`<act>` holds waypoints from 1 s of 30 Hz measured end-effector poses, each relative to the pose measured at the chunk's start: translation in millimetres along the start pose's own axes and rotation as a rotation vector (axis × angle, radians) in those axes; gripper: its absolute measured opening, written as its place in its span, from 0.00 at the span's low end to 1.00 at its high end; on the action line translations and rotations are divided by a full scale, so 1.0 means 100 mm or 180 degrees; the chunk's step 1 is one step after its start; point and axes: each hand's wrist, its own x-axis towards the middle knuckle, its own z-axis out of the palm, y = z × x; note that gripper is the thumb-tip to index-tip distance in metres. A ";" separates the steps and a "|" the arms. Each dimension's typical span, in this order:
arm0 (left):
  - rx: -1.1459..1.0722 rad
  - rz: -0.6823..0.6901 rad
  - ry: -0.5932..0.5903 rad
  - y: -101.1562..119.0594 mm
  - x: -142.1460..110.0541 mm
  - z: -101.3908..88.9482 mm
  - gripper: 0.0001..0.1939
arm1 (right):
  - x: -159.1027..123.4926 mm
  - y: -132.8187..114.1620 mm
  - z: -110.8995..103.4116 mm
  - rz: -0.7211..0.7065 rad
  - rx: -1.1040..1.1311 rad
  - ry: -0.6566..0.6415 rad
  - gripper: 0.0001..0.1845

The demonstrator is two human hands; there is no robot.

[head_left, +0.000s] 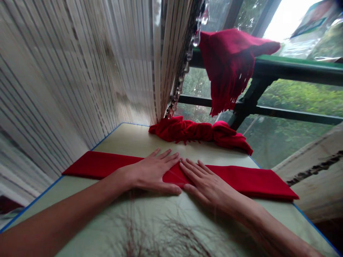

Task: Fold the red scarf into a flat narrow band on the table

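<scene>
A red scarf, folded into a long flat band, lies across the table from its left edge to its right edge. Flat on the middle of the band rests my left hand, its fingers stretched out and its thumb along the near side. My right hand lies on the scarf just beside it, also flat, with the fingers pointing up and left. The two hands' fingertips nearly meet. Neither hand grips anything.
Behind the band, a crumpled red fringed cloth lies at the table's far edge. Another fringed red scarf hangs over a dark green railing by the window. A striped string curtain borders the pale, blue-edged table on the left.
</scene>
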 end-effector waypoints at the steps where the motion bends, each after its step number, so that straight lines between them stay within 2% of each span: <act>1: -0.0035 -0.0023 0.0001 0.04 -0.01 -0.03 0.54 | 0.00 0.00 0.00 0.0003 0.0003 -0.0012 0.36; 6: -0.0073 -0.0129 0.0067 0.17 -0.01 -0.07 0.48 | -0.01 0.02 0.04 0.0033 -0.0033 0.0018 0.38; 11: -0.0093 -0.0069 -0.0001 0.04 -0.07 0.00 0.47 | -0.01 0.01 0.04 0.0007 -0.0074 0.0049 0.37; 17: -0.0070 -0.0034 0.0172 -0.04 -0.13 0.05 0.48 | 0.00 -0.10 -0.17 0.0128 0.0022 -0.0215 0.37; 20: -0.0036 -0.0061 0.0150 -0.02 -0.12 0.07 0.48 | 0.09 -0.18 -0.25 0.0153 0.0016 0.0002 0.39; 22: -0.0021 -0.0080 0.0178 -0.02 -0.10 0.08 0.50 | 0.17 -0.22 -0.21 0.0172 -0.0015 0.0208 0.40; 27: -0.0011 -0.0221 0.0085 -0.05 -0.08 0.07 0.60 | 0.29 -0.24 0.02 0.0282 -0.0008 0.0143 0.39; 30: 0.0006 -0.0187 0.0103 -0.04 -0.10 0.05 0.58 | 0.28 -0.23 0.07 0.0274 -0.0031 0.0201 0.38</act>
